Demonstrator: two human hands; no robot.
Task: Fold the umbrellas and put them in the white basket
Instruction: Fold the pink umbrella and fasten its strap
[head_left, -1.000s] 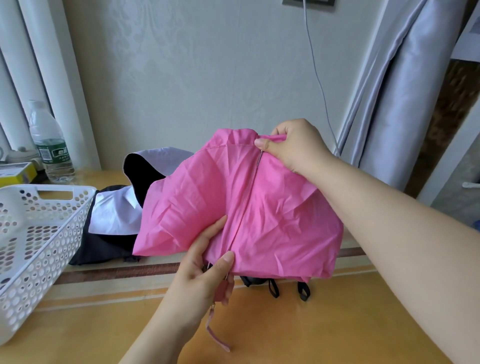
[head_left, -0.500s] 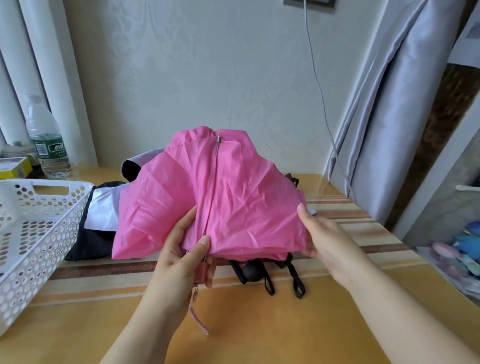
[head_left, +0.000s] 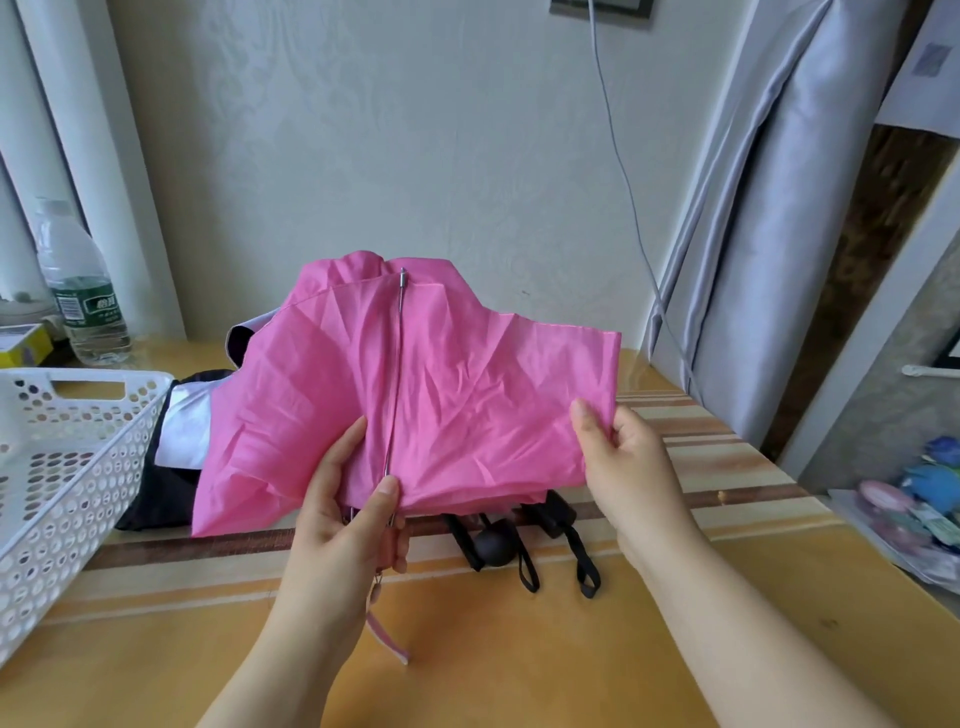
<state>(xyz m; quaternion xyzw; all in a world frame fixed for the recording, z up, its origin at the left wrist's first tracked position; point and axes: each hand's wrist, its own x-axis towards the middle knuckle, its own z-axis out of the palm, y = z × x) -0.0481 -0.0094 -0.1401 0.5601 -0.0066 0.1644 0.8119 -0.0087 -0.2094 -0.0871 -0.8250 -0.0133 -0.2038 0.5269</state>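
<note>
A collapsed pink umbrella (head_left: 457, 395) is held upright over the table, its crumpled canopy spread out and a metal rib running down the middle. My left hand (head_left: 348, 514) grips its lower end, thumb pressing the rib's base; a pink strap dangles below. My right hand (head_left: 623, 462) pinches the canopy's right panel and holds it out to the right. Behind it lie black umbrellas (head_left: 171, 457), one with white lining, their handles and wrist loops (head_left: 524, 545) poking out below the pink fabric. The white perforated basket (head_left: 67, 467) stands at the left.
A water bottle (head_left: 78, 291) and a yellow box (head_left: 26, 348) stand at the back left by white pipes. Grey curtain (head_left: 769, 234) and a hanging cable (head_left: 623, 171) are at the right. Colourful items (head_left: 919, 504) lie beyond the table's right edge.
My right hand came down from the umbrella's top to the right edge of the canopy, then pulled that panel out to the right. My left hand kept its grip at the bottom.
</note>
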